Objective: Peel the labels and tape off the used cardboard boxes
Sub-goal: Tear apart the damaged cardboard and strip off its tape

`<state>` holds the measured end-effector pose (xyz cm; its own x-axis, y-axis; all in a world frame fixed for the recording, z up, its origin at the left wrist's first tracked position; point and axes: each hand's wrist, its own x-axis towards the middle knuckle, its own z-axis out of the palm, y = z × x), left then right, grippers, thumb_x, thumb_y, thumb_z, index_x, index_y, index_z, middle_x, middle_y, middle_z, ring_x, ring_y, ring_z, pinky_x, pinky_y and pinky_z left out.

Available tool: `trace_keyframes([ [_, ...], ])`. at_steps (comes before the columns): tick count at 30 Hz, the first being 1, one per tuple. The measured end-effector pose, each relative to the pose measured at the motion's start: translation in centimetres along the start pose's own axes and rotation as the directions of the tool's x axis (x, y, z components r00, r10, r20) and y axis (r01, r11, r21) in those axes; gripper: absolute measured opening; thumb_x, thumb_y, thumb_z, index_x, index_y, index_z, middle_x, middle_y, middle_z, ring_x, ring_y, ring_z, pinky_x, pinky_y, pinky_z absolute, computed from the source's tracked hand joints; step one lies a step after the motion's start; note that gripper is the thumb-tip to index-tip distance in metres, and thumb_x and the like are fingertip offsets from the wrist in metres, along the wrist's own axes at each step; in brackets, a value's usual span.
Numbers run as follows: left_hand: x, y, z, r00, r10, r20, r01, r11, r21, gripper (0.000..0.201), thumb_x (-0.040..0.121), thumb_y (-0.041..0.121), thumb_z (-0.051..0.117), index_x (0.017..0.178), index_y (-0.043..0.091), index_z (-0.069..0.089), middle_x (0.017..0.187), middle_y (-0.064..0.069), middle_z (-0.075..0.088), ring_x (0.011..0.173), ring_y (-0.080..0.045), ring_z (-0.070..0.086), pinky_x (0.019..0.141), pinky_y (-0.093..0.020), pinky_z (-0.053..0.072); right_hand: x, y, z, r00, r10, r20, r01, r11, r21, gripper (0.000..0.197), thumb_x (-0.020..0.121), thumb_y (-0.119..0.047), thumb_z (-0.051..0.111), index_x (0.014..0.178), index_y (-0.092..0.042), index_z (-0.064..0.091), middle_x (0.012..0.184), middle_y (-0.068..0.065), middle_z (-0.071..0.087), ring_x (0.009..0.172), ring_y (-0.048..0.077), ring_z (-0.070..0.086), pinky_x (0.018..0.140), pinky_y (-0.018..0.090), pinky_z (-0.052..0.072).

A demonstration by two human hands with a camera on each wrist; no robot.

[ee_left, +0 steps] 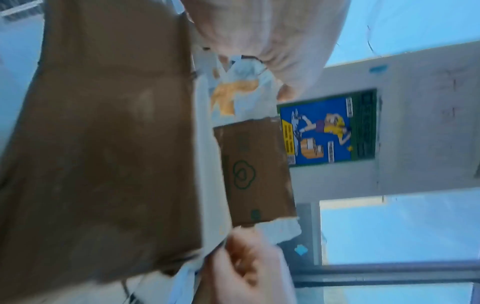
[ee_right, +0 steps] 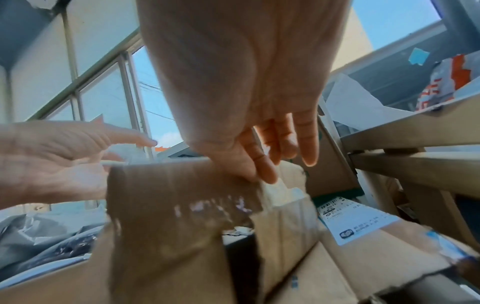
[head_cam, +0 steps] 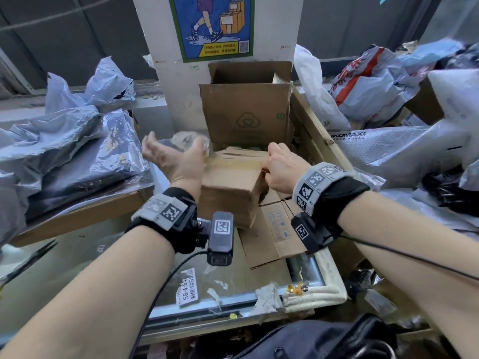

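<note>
At the far left of the head view we see grey bags (head_cam: 64,141) heaped on a shelf, and in the lower middle of the frame a label (head_cam: 188,290) lies stuck on the glass top (head_cam: 233,286). A little left of the centre our left hand (head_cam: 176,159) is raised, palm turned up, and it is blurred. A crumpled wad of clear tape (head_cam: 191,141) sits at its fingers; the fingers look loosely spread, but we cannot tell if they pinch the wad or if it only sticks to them. In the centre stands the small box (head_cam: 230,187) that we are working on, with a tape band (head_cam: 233,161) across its top. Behind it, in the upper middle, an open box (head_cam: 246,110) leans on a pillar (head_cam: 155,47) with a poster (head_cam: 211,24). Right of centre our right hand (head_cam: 281,172) is on the right top edge of the small box; in the right wrist view the thumb and first finger pinch a lifted tape end at that corner, and the other fingers (ee_right: 309,144) hang straight. At the far right more bags (head_cam: 375,81) are piled. We judge some risks. The tape may tear if pulled too sharply, leaving pieces on the cardboard. It may also strip the paper skin of the box. The box is light and not held down, so it may lift or slide with the pull. The sticky wad may cling to the left hand.
</note>
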<state>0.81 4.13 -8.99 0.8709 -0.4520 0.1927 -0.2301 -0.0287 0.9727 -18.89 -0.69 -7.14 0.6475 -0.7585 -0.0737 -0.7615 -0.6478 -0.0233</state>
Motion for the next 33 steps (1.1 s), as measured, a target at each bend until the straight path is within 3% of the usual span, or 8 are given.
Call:
trace_keyframes([
  [3,1.1,0.9,-0.9,0.998,0.022,-0.06,-0.01,0.979,0.203,0.078,0.071,0.016,0.073,0.138,0.003,0.035,0.142,-0.018,0.027,0.134,-0.027,0.03,0.113,-0.031,0.028,-0.1,-0.1,-0.1,0.994,0.097,0.056,-0.1,0.994,0.05,0.017,0.089,-0.018,0.042,0.085,-0.011,0.057,0.104,0.011,0.061,0.088,0.026,0.053,0.076,0.034,0.046],
  [6,-0.5,1.6,-1.1,0.951,0.291,0.104,-0.308,0.878,0.365,0.052,0.073,0.018,0.069,0.121,0.008,0.053,0.124,-0.012,0.044,0.119,-0.025,0.041,0.103,-0.035,0.037,0.0,-0.7,-0.3,0.99,0.133,0.045,-0.136,0.989,0.06,0.023,0.091,-0.021,0.041,0.098,-0.009,0.059,0.109,0.013,0.063,0.094,0.032,0.059,0.079,0.036,0.045],
  [9,-3.0,2.1,-0.4,0.766,0.323,0.556,-0.568,0.744,0.35,0.047,0.072,0.041,0.072,0.112,0.017,0.062,0.117,-0.005,0.049,0.115,-0.022,0.042,0.098,-0.032,0.039,-0.1,-1.3,-0.7,0.99,0.138,0.023,-0.139,0.989,0.056,0.03,0.091,-0.02,0.04,0.109,-0.005,0.059,0.116,0.015,0.062,0.103,0.035,0.059,0.081,0.037,0.043],
  [12,-4.5,1.9,0.7,0.579,0.029,0.815,-0.693,0.545,0.473,0.074,0.068,0.056,0.068,0.131,0.023,0.049,0.135,-0.007,0.042,0.127,-0.028,0.035,0.105,-0.044,0.034,-0.1,-2.0,-1.2,0.996,0.086,0.006,-0.086,0.995,0.049,0.028,0.092,-0.022,0.043,0.105,-0.007,0.063,0.114,0.013,0.063,0.099,0.032,0.059,0.078,0.034,0.04],
  [17,-5.0,0.9,1.6,0.588,-0.14,0.797,-0.61,0.571,0.55,0.075,0.066,0.065,0.055,0.132,0.03,0.046,0.136,-0.005,0.05,0.12,-0.033,0.047,0.099,-0.048,0.042,-0.6,-2.2,-1.3,0.997,-0.066,0.035,0.064,0.997,0.05,0.018,0.092,-0.025,0.045,0.086,-0.016,0.059,0.1,0.007,0.065,0.079,0.022,0.048,0.071,0.029,0.039],
  [20,-4.8,0.0,1.5,0.578,-0.122,0.807,-0.602,0.604,0.522,0.079,0.07,0.071,0.051,0.14,0.035,0.042,0.146,0.003,0.044,0.13,-0.026,0.042,0.106,-0.046,0.036,-0.9,-1.6,-0.8,0.994,-0.082,0.074,0.076,0.994,0.081,0.023,0.094,-0.025,0.044,0.087,-0.014,0.063,0.096,0.008,0.065,0.078,0.022,0.049,0.069,0.03,0.04],
  [24,-5.9,-0.7,1.4,0.609,-0.057,0.791,-0.657,0.523,0.544,0.056,0.09,0.052,0.05,0.142,0.037,0.038,0.151,0.008,0.037,0.137,-0.023,0.033,0.105,-0.045,0.027,-0.8,-1.4,0.0,0.991,-0.086,0.102,0.076,0.992,0.101,0.023,0.095,-0.025,0.044,0.083,-0.015,0.061,0.092,0.008,0.065,0.076,0.022,0.05,0.067,0.03,0.04],
  [33,-6.7,-1.2,1.7,0.711,0.015,0.703,-0.583,0.571,0.578,0.042,0.085,0.041,0.048,0.127,0.038,0.048,0.131,0.0,0.055,0.122,-0.028,0.045,0.102,-0.052,0.031,-1.1,-1.9,0.7,0.99,-0.132,-0.042,0.134,0.989,0.057,0.026,0.092,-0.024,0.045,0.082,-0.01,0.064,0.091,0.009,0.066,0.082,0.026,0.056,0.066,0.028,0.034],
])
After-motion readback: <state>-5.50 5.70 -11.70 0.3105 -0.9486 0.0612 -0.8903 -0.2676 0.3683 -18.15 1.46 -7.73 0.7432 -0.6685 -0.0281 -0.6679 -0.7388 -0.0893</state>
